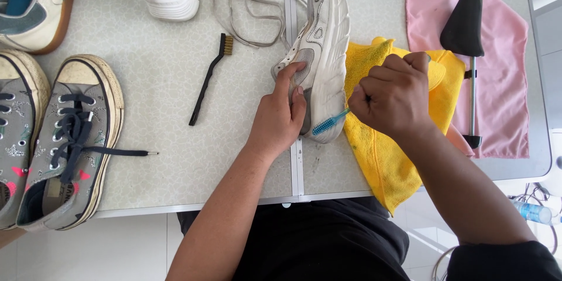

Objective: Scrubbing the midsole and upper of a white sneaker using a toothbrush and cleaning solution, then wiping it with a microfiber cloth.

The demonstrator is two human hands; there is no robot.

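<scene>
A white and grey sneaker [319,52] lies on its side at the table's middle, sole toward the right. My left hand [280,114] presses on its grey upper and steadies it. My right hand [391,95] is closed around a blue toothbrush [329,122], whose bristle end touches the sole's edge near the heel. Under my right hand and partly under the shoe lies a yellow cloth [377,146] that hangs over the table's front edge.
A black-handled wire brush [208,79] and loose laces [252,14] lie left of the shoe. A pair of grey canvas sneakers [70,140] sits at the left, other shoes at the back. A pink cloth [503,52] with a black shoe tree [466,29] lies right.
</scene>
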